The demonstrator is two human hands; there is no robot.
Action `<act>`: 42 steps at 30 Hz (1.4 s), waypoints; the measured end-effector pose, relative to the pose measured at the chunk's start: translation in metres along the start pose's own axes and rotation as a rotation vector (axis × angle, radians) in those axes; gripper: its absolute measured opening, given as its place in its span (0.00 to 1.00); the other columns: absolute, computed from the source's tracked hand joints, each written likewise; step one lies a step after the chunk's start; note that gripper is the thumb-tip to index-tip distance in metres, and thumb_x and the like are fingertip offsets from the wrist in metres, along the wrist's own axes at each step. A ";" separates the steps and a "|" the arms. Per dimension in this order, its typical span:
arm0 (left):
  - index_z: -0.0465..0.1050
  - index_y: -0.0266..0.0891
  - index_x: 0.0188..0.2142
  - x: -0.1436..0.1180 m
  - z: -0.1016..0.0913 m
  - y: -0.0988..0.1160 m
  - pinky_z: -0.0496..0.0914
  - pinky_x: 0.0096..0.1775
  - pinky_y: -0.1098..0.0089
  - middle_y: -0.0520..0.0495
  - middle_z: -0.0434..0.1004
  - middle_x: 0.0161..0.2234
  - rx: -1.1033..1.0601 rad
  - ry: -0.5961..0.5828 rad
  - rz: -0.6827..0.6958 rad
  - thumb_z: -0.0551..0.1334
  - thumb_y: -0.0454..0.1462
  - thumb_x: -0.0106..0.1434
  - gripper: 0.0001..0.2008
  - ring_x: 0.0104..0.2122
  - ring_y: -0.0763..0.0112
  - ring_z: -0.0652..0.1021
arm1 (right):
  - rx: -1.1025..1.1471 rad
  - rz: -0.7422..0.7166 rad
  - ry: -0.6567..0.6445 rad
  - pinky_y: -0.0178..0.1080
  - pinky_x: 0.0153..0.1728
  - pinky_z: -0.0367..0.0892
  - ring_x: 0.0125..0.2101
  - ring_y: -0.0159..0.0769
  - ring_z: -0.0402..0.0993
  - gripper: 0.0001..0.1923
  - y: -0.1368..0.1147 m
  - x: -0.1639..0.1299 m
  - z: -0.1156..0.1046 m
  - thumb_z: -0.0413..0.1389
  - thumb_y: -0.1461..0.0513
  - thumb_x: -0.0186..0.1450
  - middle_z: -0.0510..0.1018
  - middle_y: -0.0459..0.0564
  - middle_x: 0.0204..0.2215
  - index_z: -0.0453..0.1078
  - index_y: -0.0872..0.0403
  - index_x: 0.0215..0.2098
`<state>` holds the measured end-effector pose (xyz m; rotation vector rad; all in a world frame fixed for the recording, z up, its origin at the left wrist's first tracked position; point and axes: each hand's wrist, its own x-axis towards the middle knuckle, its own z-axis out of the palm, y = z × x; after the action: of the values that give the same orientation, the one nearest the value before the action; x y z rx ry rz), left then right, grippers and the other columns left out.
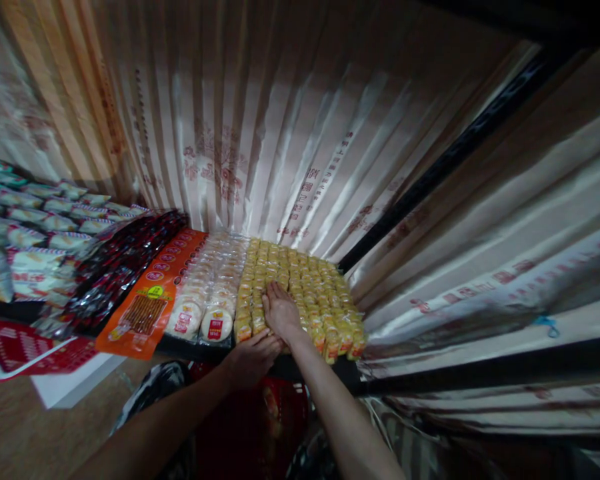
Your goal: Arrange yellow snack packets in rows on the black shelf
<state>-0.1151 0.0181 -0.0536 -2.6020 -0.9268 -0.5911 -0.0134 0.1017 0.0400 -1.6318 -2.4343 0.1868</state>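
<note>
Your right hand (283, 315) lies flat, unclenched, atop the yellow packs (325, 293). Your left hand (251, 359), fingers straight, meets their near edge, likely steadying them.

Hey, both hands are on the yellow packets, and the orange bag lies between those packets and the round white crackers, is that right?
Not quite: the head view shows the orange bag lying between the dark red packets and the round white crackers. The left hand and right hand are indeed on the yellow packets.
</note>
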 end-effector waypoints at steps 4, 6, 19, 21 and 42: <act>0.58 0.33 0.58 0.001 -0.003 0.001 0.48 0.61 0.64 0.46 0.61 0.59 0.051 0.028 0.003 0.46 0.36 0.67 0.22 0.60 0.69 0.58 | 0.089 0.000 0.074 0.43 0.57 0.55 0.58 0.40 0.58 0.24 0.006 0.000 -0.004 0.40 0.58 0.67 0.65 0.60 0.56 0.62 0.63 0.56; 0.58 0.33 0.58 0.001 -0.006 0.001 0.48 0.61 0.64 0.46 0.58 0.60 0.064 0.026 -0.004 0.46 0.36 0.67 0.22 0.61 0.68 0.56 | 0.140 0.020 0.171 0.43 0.57 0.56 0.58 0.39 0.58 0.24 0.014 -0.004 -0.008 0.40 0.58 0.68 0.64 0.58 0.57 0.62 0.61 0.56; 0.58 0.32 0.58 -0.004 -0.013 0.003 0.50 0.61 0.58 0.43 0.54 0.62 0.001 0.032 0.038 0.47 0.31 0.65 0.22 0.62 0.66 0.53 | 0.355 0.094 0.550 0.46 0.54 0.61 0.54 0.39 0.63 0.20 0.048 -0.118 -0.016 0.42 0.58 0.67 0.68 0.59 0.52 0.69 0.58 0.48; 0.56 0.31 0.58 -0.002 -0.018 0.006 0.51 0.60 0.59 0.42 0.53 0.62 0.008 0.037 0.063 0.47 0.30 0.65 0.22 0.62 0.66 0.52 | 0.341 0.099 0.574 0.47 0.53 0.61 0.53 0.39 0.64 0.20 0.054 -0.127 -0.021 0.42 0.58 0.67 0.69 0.60 0.51 0.69 0.59 0.48; 0.63 0.30 0.55 0.013 -0.001 0.028 0.43 0.61 0.58 0.42 0.59 0.60 0.036 -0.027 -0.023 0.47 0.38 0.66 0.21 0.62 0.62 0.54 | 0.079 -0.101 0.144 0.38 0.50 0.57 0.44 0.36 0.68 0.18 0.051 -0.044 -0.022 0.45 0.67 0.64 0.78 0.48 0.41 0.71 0.53 0.48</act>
<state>-0.0878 0.0041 -0.0503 -2.5767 -0.9677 -0.5415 0.0543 0.0804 0.0458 -1.4344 -2.3617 0.1423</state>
